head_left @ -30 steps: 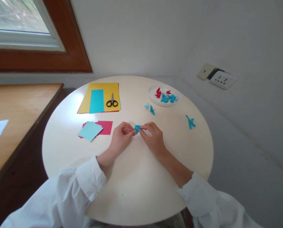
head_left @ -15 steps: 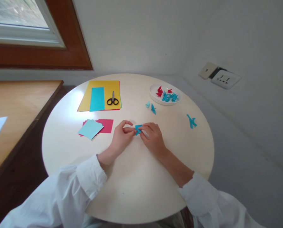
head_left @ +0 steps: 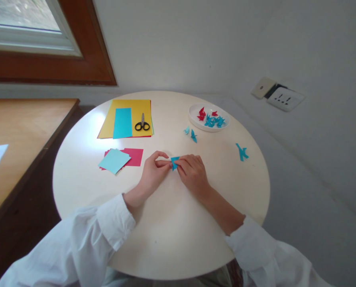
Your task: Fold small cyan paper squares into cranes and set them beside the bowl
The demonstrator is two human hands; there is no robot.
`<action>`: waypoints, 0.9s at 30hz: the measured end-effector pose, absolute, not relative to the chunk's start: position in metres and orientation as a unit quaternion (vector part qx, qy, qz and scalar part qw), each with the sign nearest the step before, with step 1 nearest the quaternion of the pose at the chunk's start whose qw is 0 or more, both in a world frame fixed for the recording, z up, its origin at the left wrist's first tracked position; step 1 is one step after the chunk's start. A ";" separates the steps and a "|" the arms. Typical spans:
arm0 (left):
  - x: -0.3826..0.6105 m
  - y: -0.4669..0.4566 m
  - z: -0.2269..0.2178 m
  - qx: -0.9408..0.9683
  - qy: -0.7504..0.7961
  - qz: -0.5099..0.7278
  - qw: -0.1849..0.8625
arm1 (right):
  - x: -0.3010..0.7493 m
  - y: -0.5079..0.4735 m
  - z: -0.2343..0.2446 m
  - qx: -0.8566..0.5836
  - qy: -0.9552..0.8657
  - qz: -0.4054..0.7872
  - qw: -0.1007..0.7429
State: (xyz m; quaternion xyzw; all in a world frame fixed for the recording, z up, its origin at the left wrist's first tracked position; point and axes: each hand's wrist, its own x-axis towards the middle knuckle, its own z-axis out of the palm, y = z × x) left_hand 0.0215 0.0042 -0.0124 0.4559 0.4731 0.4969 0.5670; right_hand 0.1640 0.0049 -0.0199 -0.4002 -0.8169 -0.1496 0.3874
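Between my two hands is a small folded piece of blue paper (head_left: 174, 160), held just above or on the white table; I cannot tell which. My left hand (head_left: 155, 169) pinches its left side, with the index finger arched above. From the right, my right hand (head_left: 192, 173) closes thumb and fingertips on the same paper and hides part of it. Beyond my hands lie a blue paper crane (head_left: 193, 136) and a pale-blue folded paper piece (head_left: 186, 130).
A white dish (head_left: 192, 120) at the back right holds several red and blue folded papers. Blue paper strips (head_left: 241, 152) lie right. Black-handled scissors (head_left: 142, 125) and a blue sheet (head_left: 122, 122) rest on yellow paper (head_left: 106, 125). Pale-green squares (head_left: 114, 161) overlap pink paper (head_left: 134, 157) at left.
The view has shifted very slightly. Both hands keep their grip on the blue paper, whose lower part looks slightly different between the fingertips.
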 end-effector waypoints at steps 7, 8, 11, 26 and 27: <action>0.021 0.005 -0.013 0.463 0.478 0.498 0.557 | 0.163 0.003 -0.019 -0.391 -0.825 -0.148 0.381; 0.021 0.005 -0.013 0.462 0.477 0.498 0.557 | 0.163 0.003 -0.019 -0.391 -0.825 -0.149 0.380; 0.021 0.005 -0.013 0.464 0.480 0.498 0.553 | 0.163 0.003 -0.018 -0.392 -0.826 -0.149 0.377; 0.021 0.004 -0.013 0.488 0.481 0.499 0.530 | 0.161 0.001 -0.020 -0.398 -0.836 -0.143 0.350; 0.020 0.005 -0.013 0.488 0.476 0.500 0.534 | 0.161 0.001 -0.020 -0.400 -0.837 -0.141 0.346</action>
